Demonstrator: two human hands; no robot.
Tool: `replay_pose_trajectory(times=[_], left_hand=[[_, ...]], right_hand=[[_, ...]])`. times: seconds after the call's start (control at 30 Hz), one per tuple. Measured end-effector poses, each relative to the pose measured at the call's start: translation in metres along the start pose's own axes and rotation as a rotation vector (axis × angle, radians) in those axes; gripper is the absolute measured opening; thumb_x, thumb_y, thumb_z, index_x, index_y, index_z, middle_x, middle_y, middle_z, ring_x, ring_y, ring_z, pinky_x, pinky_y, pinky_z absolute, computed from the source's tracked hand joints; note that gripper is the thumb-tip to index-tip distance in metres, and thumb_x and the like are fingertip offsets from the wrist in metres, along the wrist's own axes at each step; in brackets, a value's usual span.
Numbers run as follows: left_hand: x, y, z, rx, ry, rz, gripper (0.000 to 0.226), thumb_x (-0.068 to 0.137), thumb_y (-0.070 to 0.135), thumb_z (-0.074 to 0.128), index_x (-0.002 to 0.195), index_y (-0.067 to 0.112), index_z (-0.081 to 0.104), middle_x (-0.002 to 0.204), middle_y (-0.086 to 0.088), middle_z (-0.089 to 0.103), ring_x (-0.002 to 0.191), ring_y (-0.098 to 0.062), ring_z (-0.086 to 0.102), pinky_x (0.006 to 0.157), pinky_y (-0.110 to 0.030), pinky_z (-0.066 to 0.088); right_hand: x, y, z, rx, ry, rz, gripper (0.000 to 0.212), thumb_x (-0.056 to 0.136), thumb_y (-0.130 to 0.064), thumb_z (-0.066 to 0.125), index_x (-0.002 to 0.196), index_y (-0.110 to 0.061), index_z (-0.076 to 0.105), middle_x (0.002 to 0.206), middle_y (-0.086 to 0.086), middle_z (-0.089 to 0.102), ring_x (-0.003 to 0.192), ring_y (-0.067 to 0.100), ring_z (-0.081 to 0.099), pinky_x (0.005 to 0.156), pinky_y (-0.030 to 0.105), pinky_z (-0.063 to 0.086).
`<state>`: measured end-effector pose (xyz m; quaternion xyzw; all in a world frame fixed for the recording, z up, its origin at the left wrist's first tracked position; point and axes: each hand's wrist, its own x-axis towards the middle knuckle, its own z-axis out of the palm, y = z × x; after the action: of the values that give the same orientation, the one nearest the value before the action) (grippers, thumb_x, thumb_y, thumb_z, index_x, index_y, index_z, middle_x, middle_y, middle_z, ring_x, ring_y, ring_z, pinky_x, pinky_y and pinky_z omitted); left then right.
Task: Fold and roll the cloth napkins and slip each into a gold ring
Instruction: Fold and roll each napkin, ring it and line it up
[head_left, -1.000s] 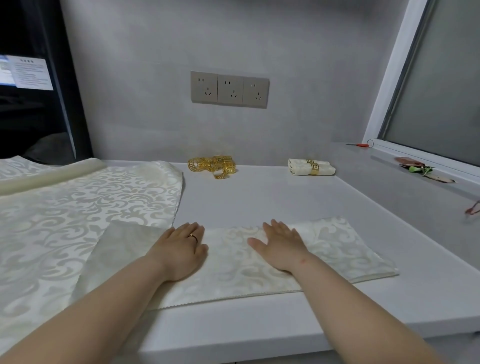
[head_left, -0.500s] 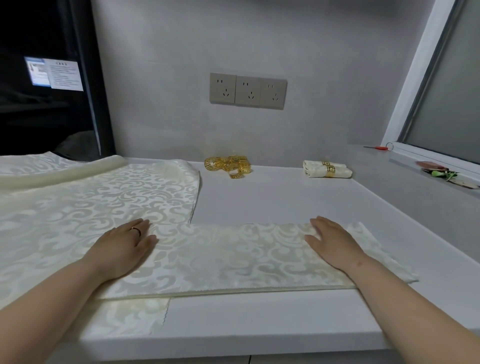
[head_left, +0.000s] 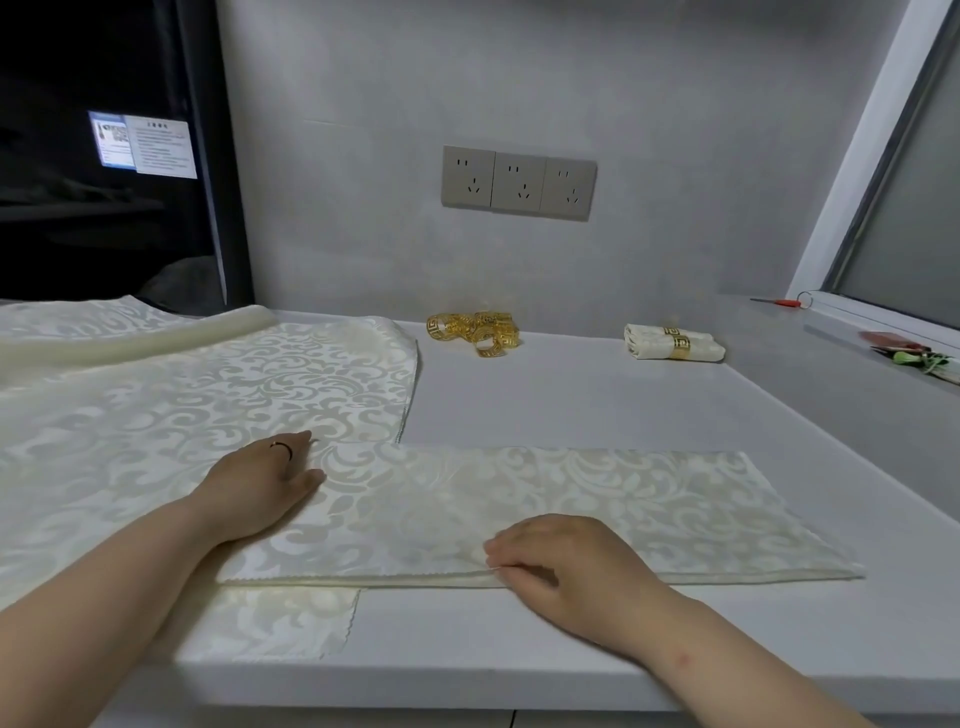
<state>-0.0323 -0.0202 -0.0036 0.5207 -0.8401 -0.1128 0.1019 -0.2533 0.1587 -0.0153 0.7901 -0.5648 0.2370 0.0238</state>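
Reaches both bare forearms in from the lower edge, left from the bottom left corner, right from the bottom right. Rests the left hand (head_left: 260, 488) flat and palm down on the left end of the napkin (head_left: 597, 499), fingers straight and together, pointing right. Curls the right hand (head_left: 566, 566) knuckles up at its near edge, fingertips pinching the fold.

— How did the folded napkin (head_left: 545, 504) look?
— Cream cloth, a soft sheen, a woven scroll pattern. The rings (head_left: 475, 332) were shiny gold metal.
— And the counter (head_left: 597, 395)?
— Smooth, matt, pale grey; the sockets (head_left: 518, 182) looked like satin plastic.
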Motion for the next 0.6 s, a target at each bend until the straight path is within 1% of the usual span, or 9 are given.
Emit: replay_pose_trajectory(times=[0.17,0.27,0.3,0.37,0.4,0.43,0.5,0.53,0.6], left_hand=[[0.002,-0.003,-0.002,-0.051,-0.054,-0.022,0.062,0.093,0.040,0.045,0.145,0.016,0.020,0.149,-0.003,0.030,0.136,-0.019,0.030,0.105,-0.026,0.026],[0.003,-0.003,-0.007,-0.144,-0.071,-0.026,0.066,0.090,0.036,0.054,0.144,0.015,0.023,0.149,-0.005,0.031,0.136,-0.021,0.030,0.108,-0.028,0.026],[0.004,-0.002,-0.010,-0.163,-0.075,-0.036,0.066,0.089,0.033,0.056,0.143,0.014,0.025,0.148,-0.005,0.032,0.136,-0.021,0.031,0.107,-0.028,0.026],[0.008,0.000,-0.014,-0.187,-0.071,-0.070,0.063,0.087,0.029,0.060,0.141,0.014,0.030,0.144,-0.006,0.038,0.132,-0.023,0.036,0.105,-0.029,0.029],[0.009,0.001,-0.016,-0.199,-0.062,-0.095,0.061,0.087,0.026,0.061,0.140,0.013,0.033,0.141,-0.008,0.041,0.129,-0.024,0.039,0.103,-0.029,0.031],[0.011,0.002,-0.017,-0.213,-0.050,-0.123,0.059,0.086,0.024,0.062,0.138,0.012,0.037,0.137,-0.009,0.045,0.126,-0.024,0.042,0.101,-0.028,0.032],[0.014,0.004,-0.017,-0.250,-0.034,-0.167,0.051,0.087,0.021,0.061,0.133,0.008,0.044,0.131,-0.011,0.050,0.120,-0.026,0.046,0.094,-0.026,0.034],[0.015,0.006,-0.017,-0.274,-0.027,-0.186,0.045,0.087,0.019,0.061,0.128,0.005,0.049,0.125,-0.011,0.053,0.114,-0.026,0.049,0.089,-0.025,0.035],[0.016,0.009,-0.016,-0.337,-0.004,-0.215,0.023,0.087,0.015,0.061,0.107,0.004,0.060,0.102,-0.009,0.058,0.093,-0.024,0.051,0.074,-0.024,0.035]], right_hand=[[-0.006,0.004,0.001,-0.006,-0.001,0.038,0.030,0.076,-0.034,0.048,0.078,-0.022,0.075,0.089,-0.015,0.072,0.098,-0.002,0.056,0.072,0.010,0.050],[-0.006,0.001,-0.003,0.129,-0.020,0.145,0.052,0.075,-0.053,0.040,0.098,-0.020,0.072,0.113,-0.016,0.064,0.118,-0.008,0.038,0.089,-0.001,0.033],[-0.007,0.000,-0.005,0.152,-0.037,0.147,0.047,0.080,-0.051,0.043,0.103,-0.020,0.071,0.117,-0.015,0.063,0.118,-0.006,0.039,0.092,0.000,0.032],[-0.003,-0.002,-0.011,0.196,-0.101,0.191,0.028,0.091,-0.030,0.051,0.104,-0.015,0.070,0.115,-0.006,0.066,0.112,0.005,0.051,0.096,0.013,0.038],[-0.001,-0.003,-0.012,0.210,-0.111,0.195,0.023,0.091,-0.023,0.052,0.104,-0.012,0.069,0.113,-0.002,0.067,0.109,0.009,0.054,0.096,0.017,0.040],[0.001,-0.005,-0.011,0.228,-0.114,0.191,0.022,0.091,-0.018,0.054,0.105,-0.011,0.069,0.113,-0.001,0.067,0.110,0.009,0.053,0.096,0.016,0.040],[0.004,-0.006,-0.005,0.264,-0.103,0.186,0.023,0.088,-0.014,0.057,0.108,-0.010,0.069,0.119,-0.003,0.064,0.117,-0.003,0.041,0.093,0.002,0.035],[0.005,-0.007,-0.001,0.281,-0.089,0.180,0.023,0.087,-0.014,0.059,0.108,-0.011,0.069,0.120,-0.004,0.064,0.119,-0.007,0.035,0.092,-0.001,0.032],[0.008,-0.009,0.007,0.285,-0.070,0.168,0.022,0.087,-0.014,0.059,0.105,-0.010,0.070,0.118,-0.003,0.065,0.121,-0.009,0.031,0.092,-0.001,0.032]])
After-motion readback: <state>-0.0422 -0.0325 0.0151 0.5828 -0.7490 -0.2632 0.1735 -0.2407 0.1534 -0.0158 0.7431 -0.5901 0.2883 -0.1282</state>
